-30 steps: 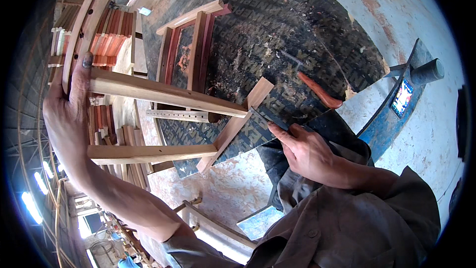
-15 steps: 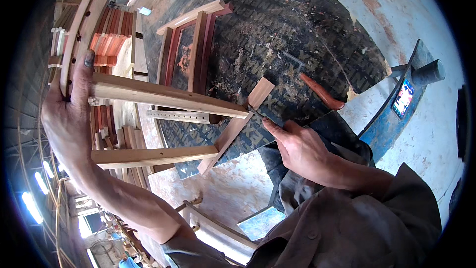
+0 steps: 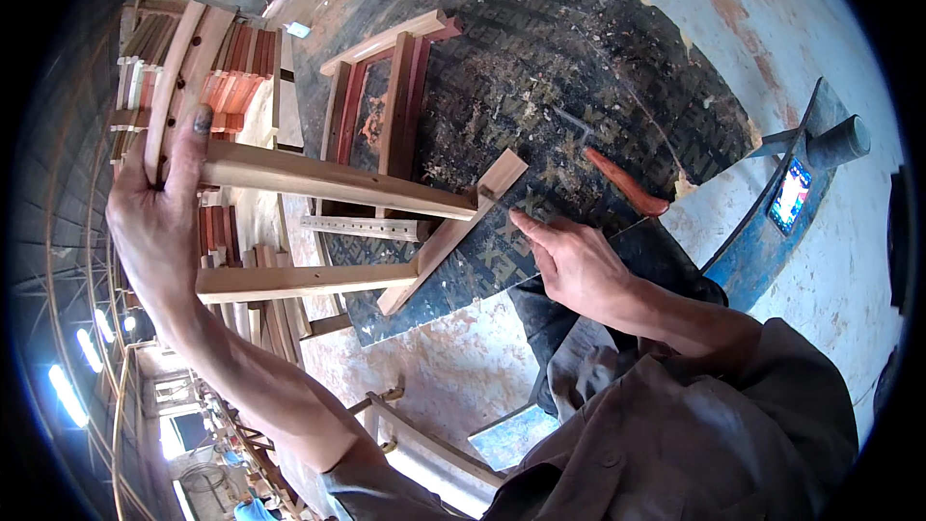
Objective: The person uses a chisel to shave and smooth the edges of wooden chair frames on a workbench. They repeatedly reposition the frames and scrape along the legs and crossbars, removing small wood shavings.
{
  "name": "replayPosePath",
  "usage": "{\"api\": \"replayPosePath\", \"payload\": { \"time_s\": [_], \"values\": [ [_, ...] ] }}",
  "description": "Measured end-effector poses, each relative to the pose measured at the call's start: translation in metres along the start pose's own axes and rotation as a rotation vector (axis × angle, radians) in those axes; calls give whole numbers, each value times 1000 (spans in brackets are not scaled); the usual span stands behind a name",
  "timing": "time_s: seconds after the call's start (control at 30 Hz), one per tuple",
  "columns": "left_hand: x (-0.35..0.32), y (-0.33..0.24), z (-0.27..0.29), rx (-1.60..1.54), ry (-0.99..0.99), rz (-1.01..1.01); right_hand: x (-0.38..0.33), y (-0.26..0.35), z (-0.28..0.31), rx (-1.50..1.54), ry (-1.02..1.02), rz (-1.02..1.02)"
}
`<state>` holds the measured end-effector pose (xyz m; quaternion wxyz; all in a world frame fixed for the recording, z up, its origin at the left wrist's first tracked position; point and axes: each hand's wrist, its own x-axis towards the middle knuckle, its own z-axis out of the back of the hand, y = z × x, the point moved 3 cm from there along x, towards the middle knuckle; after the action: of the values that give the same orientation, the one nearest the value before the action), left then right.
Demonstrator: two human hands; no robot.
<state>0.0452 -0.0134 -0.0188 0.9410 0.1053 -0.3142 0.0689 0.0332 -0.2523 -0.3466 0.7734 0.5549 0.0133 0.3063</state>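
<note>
My left hand (image 3: 159,207) is wrapped round the far-left rail (image 3: 188,68) of a pale wooden frame, its thumb laid along the rail. Two bars, the upper one (image 3: 338,178) and the lower one (image 3: 309,280), run from that rail to a slanting crosspiece (image 3: 449,236). My right hand (image 3: 579,260) is closed with its index finger stretched forward along a thin dark tool (image 3: 497,201). The tool's tip lies at the joint of upper bar and crosspiece; its handle is hidden in my palm, so its kind is unclear.
Below the frame lies a black board (image 3: 502,68) strewn with shavings. On it are another wooden frame (image 3: 394,101) and a tool with an orange-brown handle (image 3: 627,181). A lit phone (image 3: 791,195) rests on a blue curved piece at right. Wood stacks (image 3: 236,87) stand at left.
The view has shifted slightly, with the left side of the scene moving right. The thin tool's tip has moved a little farther up along the joint. Both hands keep their grips.
</note>
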Motion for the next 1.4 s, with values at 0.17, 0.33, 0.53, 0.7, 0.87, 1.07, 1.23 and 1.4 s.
{"api": "replayPosePath", "payload": {
  "time_s": [0.17, 0.33, 0.53, 0.7, 0.87, 1.07, 1.23, 1.4],
  "values": [
    [13, -1, -5, -60, 77, 108, -14, 6, 7, -126, 97, -32],
    [30, 32, -25, 59, 11, -58, -2, -2, 27, -121, 292, -51],
    [8, 25, -11, 69, -111, -46, 66, -25, 78, -219, 648, 228],
    [2, 18, -4, 7, -12, -41, 97, -30, 83, -182, 796, 269],
    [-20, 32, 10, -123, -149, -248, 70, -18, 89, -86, 843, 261],
    [-39, 14, 26, -181, -154, -479, 32, -16, 95, -107, 748, 234],
    [-39, 23, 32, -346, -37, -450, 29, 7, 100, -31, 741, 234],
    [-34, 25, 29, -339, 17, -473, 18, -1, 75, -82, 758, 231]
  ]
}}
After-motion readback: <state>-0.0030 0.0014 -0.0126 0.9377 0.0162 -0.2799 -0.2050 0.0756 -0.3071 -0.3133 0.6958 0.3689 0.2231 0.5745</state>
